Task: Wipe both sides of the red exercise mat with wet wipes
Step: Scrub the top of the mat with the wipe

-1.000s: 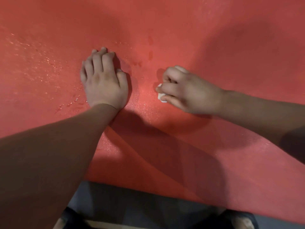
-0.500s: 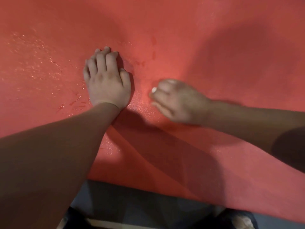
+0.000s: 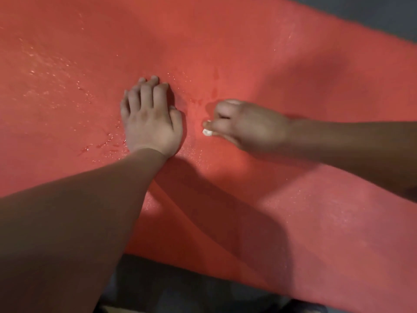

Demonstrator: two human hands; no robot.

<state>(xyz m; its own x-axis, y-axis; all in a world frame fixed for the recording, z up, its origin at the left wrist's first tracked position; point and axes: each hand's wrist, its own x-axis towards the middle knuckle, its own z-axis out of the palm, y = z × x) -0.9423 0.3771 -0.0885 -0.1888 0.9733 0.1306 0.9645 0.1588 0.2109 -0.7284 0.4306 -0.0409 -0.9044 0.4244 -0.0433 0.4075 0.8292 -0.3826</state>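
The red exercise mat (image 3: 282,64) fills almost the whole head view, with shiny wet streaks and droplets on its left part. My left hand (image 3: 151,123) lies flat on the mat near the middle, palm down, fingers together and pointing away from me. Just to its right, my right hand (image 3: 246,126) has its fingers curled round a small white wet wipe (image 3: 207,132). Only a little bit of the wipe shows below the fingertips, pressed against the mat. The right hand is slightly blurred.
Dark grey floor (image 3: 365,12) shows past the mat's far right edge. More dark floor (image 3: 180,288) lies below the mat's near edge. My forearms cast broad shadows across the near half of the mat.
My right hand with the wipe has slid a short way back and forth beside the left hand. The left hand has stayed planted. The camera has shifted, so floor shows at the top right.
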